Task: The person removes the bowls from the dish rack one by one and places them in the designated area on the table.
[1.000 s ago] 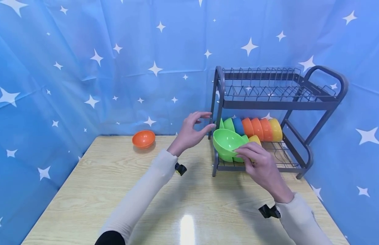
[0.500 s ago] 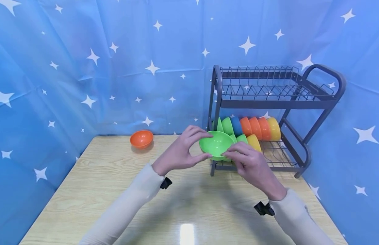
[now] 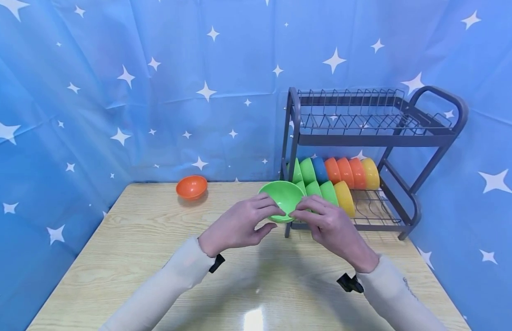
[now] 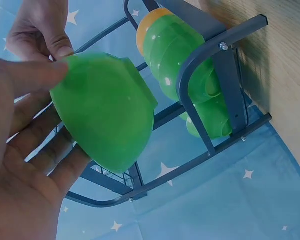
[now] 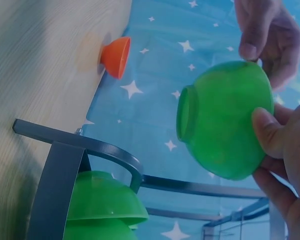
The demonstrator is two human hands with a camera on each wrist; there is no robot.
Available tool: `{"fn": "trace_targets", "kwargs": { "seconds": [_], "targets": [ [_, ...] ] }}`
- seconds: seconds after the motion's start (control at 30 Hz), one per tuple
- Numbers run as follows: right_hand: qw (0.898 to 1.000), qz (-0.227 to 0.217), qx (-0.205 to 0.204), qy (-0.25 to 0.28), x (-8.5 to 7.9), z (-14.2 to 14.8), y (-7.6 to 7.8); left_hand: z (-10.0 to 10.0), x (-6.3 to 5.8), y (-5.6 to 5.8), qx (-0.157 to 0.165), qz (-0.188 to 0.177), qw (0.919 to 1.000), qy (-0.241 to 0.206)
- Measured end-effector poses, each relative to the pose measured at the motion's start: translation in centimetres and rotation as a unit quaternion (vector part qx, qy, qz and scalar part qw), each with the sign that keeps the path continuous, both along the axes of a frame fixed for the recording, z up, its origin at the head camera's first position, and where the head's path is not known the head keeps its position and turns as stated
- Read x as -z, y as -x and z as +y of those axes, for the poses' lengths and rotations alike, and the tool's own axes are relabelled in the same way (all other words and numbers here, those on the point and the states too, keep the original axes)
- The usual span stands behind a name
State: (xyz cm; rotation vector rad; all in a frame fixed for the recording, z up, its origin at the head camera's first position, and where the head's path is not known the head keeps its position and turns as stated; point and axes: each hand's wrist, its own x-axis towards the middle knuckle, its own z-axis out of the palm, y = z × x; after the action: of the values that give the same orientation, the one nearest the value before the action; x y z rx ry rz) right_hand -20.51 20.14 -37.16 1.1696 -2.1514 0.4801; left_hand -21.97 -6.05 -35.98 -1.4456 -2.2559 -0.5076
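Note:
Between my two hands is a green bowl (image 3: 282, 191), raised off the table just left of the rack and tipped toward me. My left hand (image 3: 238, 224) has its fingers over the near rim and its thumb outside. The right hand (image 3: 333, 224) pinches the rim on the right. In the left wrist view the bowl's outer side (image 4: 107, 110) faces the camera, and the left fingers reach behind it. The right wrist view shows the bowl's foot ring (image 5: 186, 114) and the right thumb (image 5: 268, 131) pressed on the outside. Part of the near rim is hidden by my fingers.
A dark two-tier dish rack (image 3: 378, 140) stands at the right. Its lower shelf holds green bowls (image 3: 329, 192), a blue bowl (image 3: 320, 170), orange bowls (image 3: 345, 173) and yellow bowls (image 3: 344, 198). An orange bowl (image 3: 191, 187) rests at the table's back left, before a star-patterned curtain (image 3: 177, 69).
The green bowl has come left and slightly down, away from the rack's front, in the right hand. My left hand has moved from beside the rack post down onto the bowl's rim.

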Motion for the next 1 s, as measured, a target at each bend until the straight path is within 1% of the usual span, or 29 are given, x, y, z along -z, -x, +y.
{"fn": "trace_targets", "kwargs": {
  "seconds": [0.13, 0.27, 0.4, 0.6, 0.73, 0.83, 1.0],
  "targets": [
    [1.0, -0.005, -0.004, 0.004, 0.2, -0.2, 0.0, -0.2, 0.3, -0.1, 0.003, 0.019, 0.9998, -0.002],
    [1.0, 0.0, -0.014, 0.011, 0.4, -0.4, 0.2, -0.4, 0.5, -0.1, -0.002, 0.039, 0.9992, -0.005],
    [0.999, 0.008, -0.026, 0.021, 0.7, -0.7, 0.4, -0.7, 0.6, -0.1, -0.002, 0.047, 0.9988, -0.011],
    [0.998, -0.027, -0.037, 0.039, 0.8, -0.9, 0.6, -1.2, 0.6, 0.4, -0.002, 0.058, 0.9982, -0.017],
    [0.995, -0.044, -0.047, 0.071, 0.7, -1.2, 1.0, -1.5, 0.6, 0.7, -0.01, 0.056, 0.9981, -0.023],
    [0.992, -0.071, -0.027, 0.099, 0.6, -1.4, 1.2, -1.9, 0.6, 1.1, -0.021, 0.049, 0.9981, -0.029],
    [0.984, -0.123, 0.04, 0.122, 0.3, -1.4, 1.7, -2.7, 0.8, 1.8, -0.038, 0.041, 0.9976, -0.04]
  ]
}}
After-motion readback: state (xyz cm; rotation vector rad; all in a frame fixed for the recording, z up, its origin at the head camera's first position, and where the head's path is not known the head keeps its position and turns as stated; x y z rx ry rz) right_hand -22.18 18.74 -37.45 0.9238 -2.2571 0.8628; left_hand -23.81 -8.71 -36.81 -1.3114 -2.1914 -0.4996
